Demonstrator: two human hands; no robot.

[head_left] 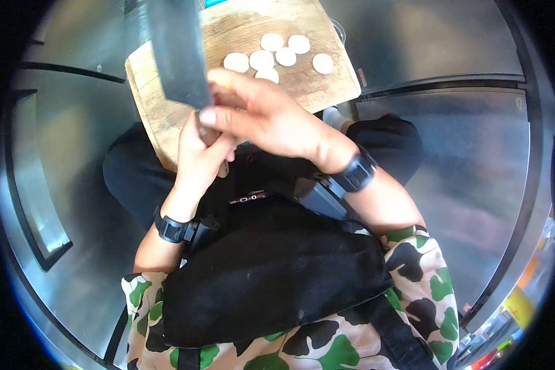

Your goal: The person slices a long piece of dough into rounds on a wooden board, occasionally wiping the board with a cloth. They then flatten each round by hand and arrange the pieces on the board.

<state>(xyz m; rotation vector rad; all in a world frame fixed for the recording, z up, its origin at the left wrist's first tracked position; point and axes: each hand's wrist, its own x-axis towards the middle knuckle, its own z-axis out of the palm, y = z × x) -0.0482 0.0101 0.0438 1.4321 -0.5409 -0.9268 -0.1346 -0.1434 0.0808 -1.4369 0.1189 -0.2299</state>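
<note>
A broad-bladed cleaver (180, 58) is raised over the left part of a wooden cutting board (327, 92), its blade smeared by motion. My left hand (196, 154) is closed around its handle. My right hand (265, 117) grips the cleaver too, with the thumb at the top of the handle and the fingers curled at the base of the blade. On the board, beyond my right hand, lie several round white slices (261, 60), some touching each other.
Metal cabinet fronts (444, 142) stand close on both sides. My knees (385, 142) are spread at the near corners of the board. A blue item (214, 2) shows at the far edge. Colourful packets (518, 308) are at the lower right.
</note>
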